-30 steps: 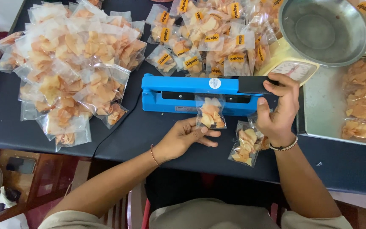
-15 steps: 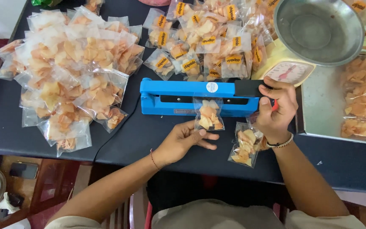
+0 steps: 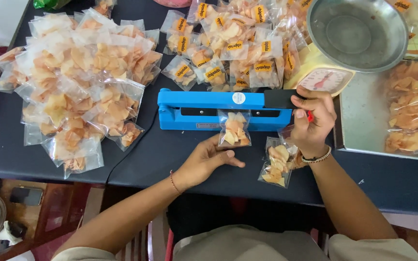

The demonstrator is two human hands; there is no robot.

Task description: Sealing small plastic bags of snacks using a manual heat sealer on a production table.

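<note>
A blue heat sealer [image 3: 209,110] lies across the dark table [image 3: 180,159]. My right hand [image 3: 311,121] is closed on its black handle and presses the arm down. A small clear bag of pale chips [image 3: 234,129] sticks out of the sealer's jaw with its top edge clamped. My left hand [image 3: 205,162] holds the bottom of that bag with the fingertips. Another small open bag of chips [image 3: 276,162] lies on the table just below my right wrist.
A heap of sealed chip bags [image 3: 81,87] covers the left of the table. Bags with yellow labels [image 3: 223,43] lie behind the sealer. A scale with a metal bowl [image 3: 359,31] stands at the back right. A metal tray [image 3: 364,125] holds larger chip bags at the right.
My hands and the clamped bag have kept their places. Only the view has shifted slightly.
</note>
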